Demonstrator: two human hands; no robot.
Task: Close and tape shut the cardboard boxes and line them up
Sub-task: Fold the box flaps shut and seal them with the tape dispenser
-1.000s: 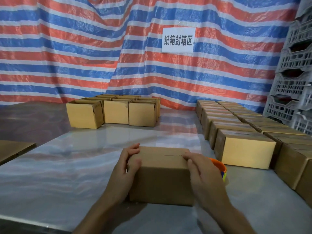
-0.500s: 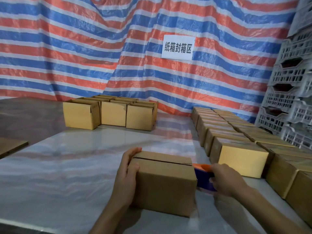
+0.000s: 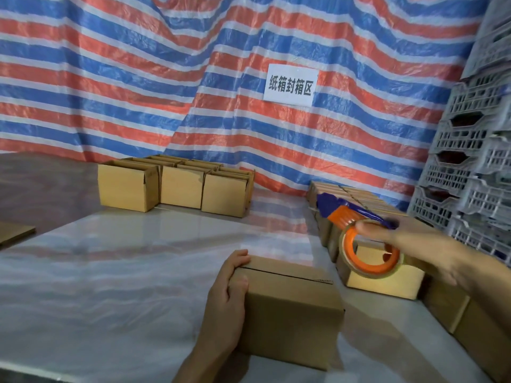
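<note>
1. Nearby, the left hand (image 3: 224,305) is gripping the left end of the cardboard box (image 3: 293,310), fingers curling over its top edge. The box is sitting on the table (image 3: 124,272) with its flaps down and its seam (image 3: 284,275) looking untaped.
2. It is probably handling light and fairly stiff, though the flaps may be giving under pressure, so bracing the end walls seems wise.
3. Just to the right, the right hand (image 3: 425,252) is holding the tape dispenser (image 3: 343,217) aloft, thumb wrapping over the roll, clear of the box.
4. Behind it, a row of closed boxes (image 3: 387,286) is standing near the box's right end, possibly cramping the tape stroke.
5. Farther off, open boxes (image 3: 177,186) are waiting before the striped tarpaulin (image 3: 138,78), and plastic crates (image 3: 475,161) are standing at the right.
</note>
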